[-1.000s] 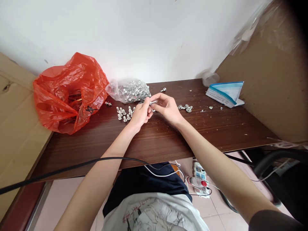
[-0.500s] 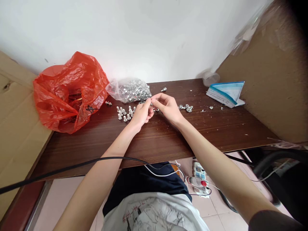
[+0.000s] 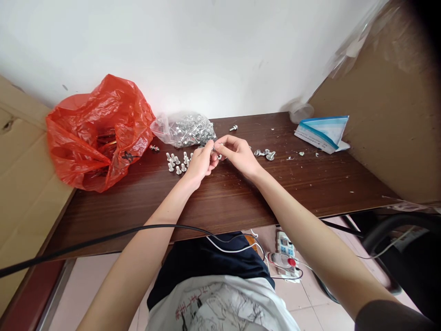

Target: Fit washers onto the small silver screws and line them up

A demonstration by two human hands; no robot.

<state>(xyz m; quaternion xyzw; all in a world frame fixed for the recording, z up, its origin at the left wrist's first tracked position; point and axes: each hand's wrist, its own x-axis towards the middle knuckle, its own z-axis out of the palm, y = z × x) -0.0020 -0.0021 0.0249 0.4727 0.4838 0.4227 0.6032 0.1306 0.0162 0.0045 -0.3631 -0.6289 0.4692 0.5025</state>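
Covering more of the bolt (image 3: 214, 148) than a second ago!
Pinching it with left hand (image 3: 201, 162) and right hand (image 3: 240, 155); apparently not done handling it yet.

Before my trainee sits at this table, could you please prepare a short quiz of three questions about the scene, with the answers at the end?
1. True or false: the red bag is to the left of the clear bag of metal parts.
2. Which things stand just to the left of the left hand?
A) the blue-edged pouch
B) the upright bolts
C) the clear container
3. What are the left hand and the right hand doing together?

Key:
1. True.
2. B.
3. They meet around a small metal piece, which is mostly hidden.
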